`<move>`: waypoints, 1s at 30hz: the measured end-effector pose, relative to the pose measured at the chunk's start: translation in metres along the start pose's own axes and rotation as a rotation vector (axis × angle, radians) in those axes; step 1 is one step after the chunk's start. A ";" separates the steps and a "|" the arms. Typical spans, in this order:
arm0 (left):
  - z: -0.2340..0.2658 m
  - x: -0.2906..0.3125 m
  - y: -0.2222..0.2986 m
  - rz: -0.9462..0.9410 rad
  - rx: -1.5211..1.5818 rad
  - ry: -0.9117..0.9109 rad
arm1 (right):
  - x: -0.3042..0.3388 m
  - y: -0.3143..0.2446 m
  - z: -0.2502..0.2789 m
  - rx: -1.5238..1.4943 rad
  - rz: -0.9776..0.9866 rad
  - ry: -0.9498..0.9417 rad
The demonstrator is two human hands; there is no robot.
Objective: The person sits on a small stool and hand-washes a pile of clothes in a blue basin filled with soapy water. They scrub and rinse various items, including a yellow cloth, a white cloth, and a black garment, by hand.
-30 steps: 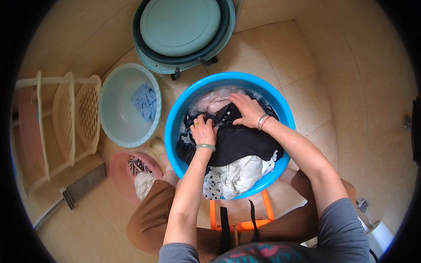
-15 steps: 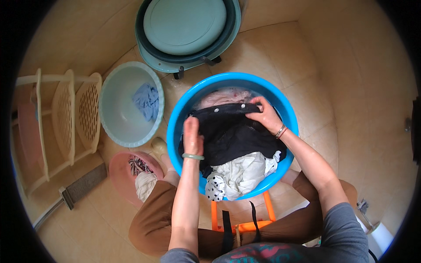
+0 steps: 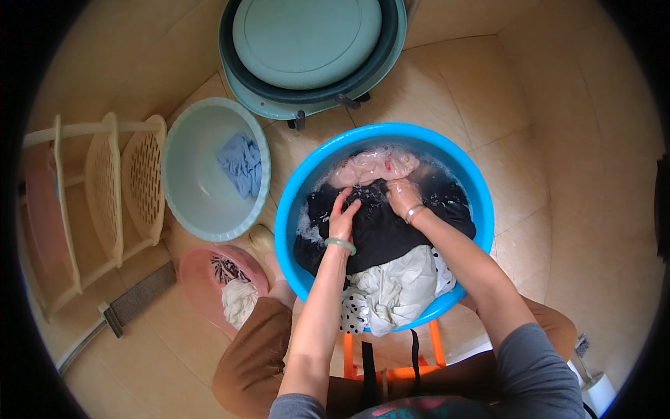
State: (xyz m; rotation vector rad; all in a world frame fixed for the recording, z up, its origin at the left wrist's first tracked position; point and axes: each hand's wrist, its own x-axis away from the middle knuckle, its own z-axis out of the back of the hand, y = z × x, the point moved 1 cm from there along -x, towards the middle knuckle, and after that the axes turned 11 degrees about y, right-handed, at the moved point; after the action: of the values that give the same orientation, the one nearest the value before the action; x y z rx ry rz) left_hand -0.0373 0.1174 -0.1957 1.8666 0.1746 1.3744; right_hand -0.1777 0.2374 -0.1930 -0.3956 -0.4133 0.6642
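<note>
A blue basin between my knees holds soapy water and wet laundry. My right hand is closed on a black garment at the waterline, its fingertips partly hidden in the water and cloth. On the left part of that garment rests my left hand, thumb and fingers apart. A pale pink cloth floats at the far side of the basin. Bunched at the near rim is a white cloth, with white black-dotted fabric beside it.
To the left, a pale green basin holds a blue cloth. A pink basin with striped and white cloths sits below it. Farther back leans a folded green tub. A cream rack and a grey-headed mop lie left.
Both hands have brought the black garment's raised far edge down into the water. My left hand has moved inward onto the cloth, and more of the pink cloth shows.
</note>
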 end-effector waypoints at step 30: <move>-0.054 0.109 0.037 0.354 0.341 0.176 | 0.028 -0.024 0.073 -0.232 0.173 0.245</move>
State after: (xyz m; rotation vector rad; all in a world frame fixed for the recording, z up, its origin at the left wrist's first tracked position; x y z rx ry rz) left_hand -0.0518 0.1788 -0.0849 2.1265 0.1813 1.8479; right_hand -0.1810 0.2544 -0.1133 -0.7314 -0.2237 0.7275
